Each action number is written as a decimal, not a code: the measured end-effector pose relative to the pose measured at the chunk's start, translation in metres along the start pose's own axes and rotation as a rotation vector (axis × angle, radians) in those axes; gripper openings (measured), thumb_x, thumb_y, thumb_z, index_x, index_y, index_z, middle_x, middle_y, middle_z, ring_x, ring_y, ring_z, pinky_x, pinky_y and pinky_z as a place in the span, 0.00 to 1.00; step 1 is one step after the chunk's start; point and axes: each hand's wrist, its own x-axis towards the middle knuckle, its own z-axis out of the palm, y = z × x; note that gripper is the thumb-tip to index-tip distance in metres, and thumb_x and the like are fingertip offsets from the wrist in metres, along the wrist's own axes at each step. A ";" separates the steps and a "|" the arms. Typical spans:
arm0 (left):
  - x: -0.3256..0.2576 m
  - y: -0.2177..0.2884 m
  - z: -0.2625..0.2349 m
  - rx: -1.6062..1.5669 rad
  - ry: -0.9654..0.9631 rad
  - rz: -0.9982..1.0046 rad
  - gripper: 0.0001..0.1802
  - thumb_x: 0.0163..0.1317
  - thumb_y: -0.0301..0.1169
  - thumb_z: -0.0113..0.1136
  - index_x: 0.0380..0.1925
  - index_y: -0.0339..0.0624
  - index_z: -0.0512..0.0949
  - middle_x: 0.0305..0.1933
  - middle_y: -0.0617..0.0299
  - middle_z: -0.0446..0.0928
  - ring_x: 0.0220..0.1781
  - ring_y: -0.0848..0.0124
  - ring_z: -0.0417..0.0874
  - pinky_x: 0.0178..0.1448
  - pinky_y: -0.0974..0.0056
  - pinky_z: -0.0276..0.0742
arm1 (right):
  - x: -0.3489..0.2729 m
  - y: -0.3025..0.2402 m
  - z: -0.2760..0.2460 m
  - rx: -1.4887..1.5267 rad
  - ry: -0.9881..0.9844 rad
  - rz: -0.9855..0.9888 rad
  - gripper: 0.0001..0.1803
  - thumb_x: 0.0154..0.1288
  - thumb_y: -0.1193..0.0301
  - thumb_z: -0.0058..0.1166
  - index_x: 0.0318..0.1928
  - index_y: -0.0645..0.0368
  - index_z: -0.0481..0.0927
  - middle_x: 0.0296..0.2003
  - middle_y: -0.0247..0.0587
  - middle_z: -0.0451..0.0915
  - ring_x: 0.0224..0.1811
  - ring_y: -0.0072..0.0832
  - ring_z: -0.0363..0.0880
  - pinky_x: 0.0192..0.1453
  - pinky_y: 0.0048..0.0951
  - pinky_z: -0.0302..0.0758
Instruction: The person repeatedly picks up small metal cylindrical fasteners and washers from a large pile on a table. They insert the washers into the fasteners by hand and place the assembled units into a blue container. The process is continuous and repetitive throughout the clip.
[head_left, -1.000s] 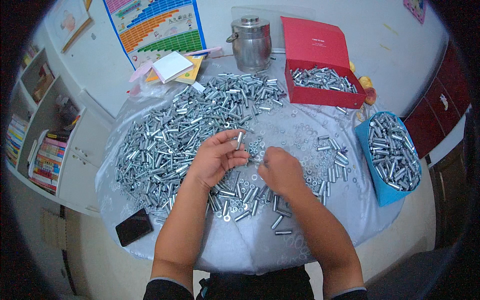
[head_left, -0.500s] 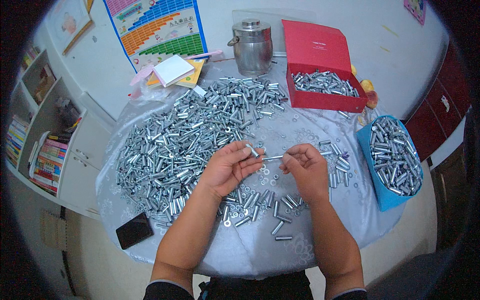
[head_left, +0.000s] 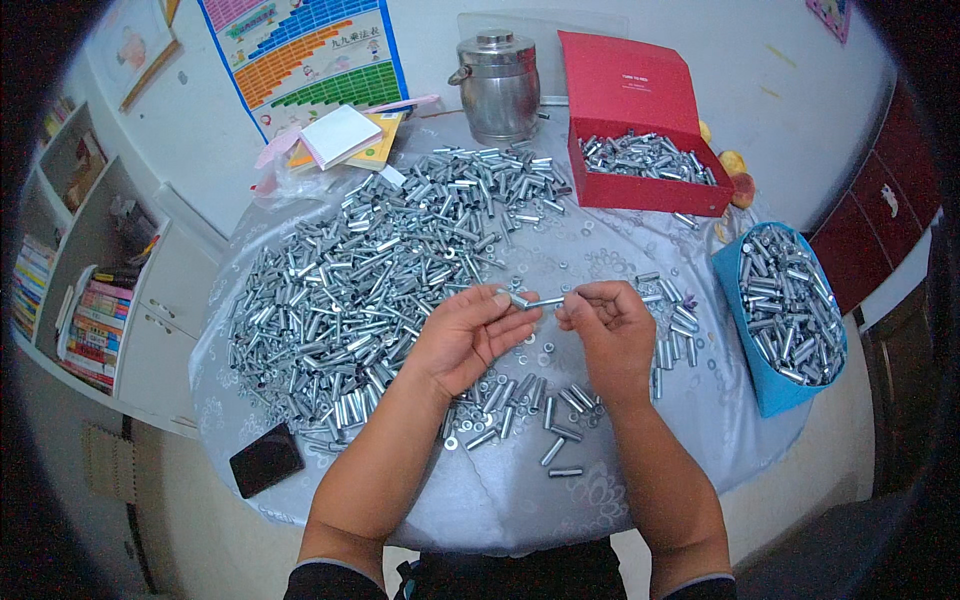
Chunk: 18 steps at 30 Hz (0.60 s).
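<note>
Above the middle of the table, my left hand [head_left: 468, 342] pinches a short metal sleeve [head_left: 517, 299] between thumb and forefinger, its other fingers loosely curled. My right hand [head_left: 612, 330] grips a thin metal bolt [head_left: 546, 302] that points left. The bolt's tip is at the sleeve's right end; whether it is inside cannot be made out. To the left of my hands spreads a large heap of metal sleeves and bolts [head_left: 350, 290]. Loose sleeves [head_left: 560, 432] and washers [head_left: 451, 443] lie below my hands, and more sleeves [head_left: 683, 322] lie right of my right hand.
An open red box [head_left: 655, 195] full of metal parts stands at the back right, with a filled blue fabric bin [head_left: 770, 395] nearer. A steel canister [head_left: 498, 90] and notebooks [head_left: 340, 137] are at the back. A black phone [head_left: 267, 461] lies at the left front edge.
The sleeve in my left hand has turned more into line with the bolt. Sleeve and bolt have come together, and the bolt has risen slightly.
</note>
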 end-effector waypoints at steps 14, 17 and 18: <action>0.001 -0.012 0.002 -0.091 0.063 -0.044 0.10 0.67 0.28 0.54 0.43 0.34 0.76 0.49 0.48 0.80 0.49 0.61 0.84 0.56 0.59 0.82 | -0.001 -0.002 0.000 -0.481 -0.170 -0.408 0.09 0.55 0.77 0.63 0.39 0.61 0.83 0.35 0.43 0.81 0.33 0.29 0.81 0.37 0.27 0.78; -0.004 -0.014 0.011 -0.053 0.040 -0.075 0.09 0.68 0.29 0.53 0.45 0.36 0.75 0.44 0.52 0.80 0.48 0.63 0.84 0.55 0.58 0.83 | -0.001 -0.004 0.000 -0.485 -0.167 -0.379 0.08 0.55 0.76 0.64 0.37 0.62 0.83 0.34 0.42 0.78 0.33 0.30 0.80 0.35 0.27 0.78; -0.005 -0.013 0.015 -0.039 0.039 -0.082 0.09 0.69 0.29 0.53 0.45 0.37 0.75 0.42 0.54 0.80 0.47 0.63 0.84 0.54 0.57 0.83 | -0.002 -0.006 0.000 -0.482 -0.169 -0.354 0.08 0.55 0.76 0.64 0.37 0.62 0.83 0.33 0.42 0.78 0.32 0.30 0.80 0.35 0.27 0.78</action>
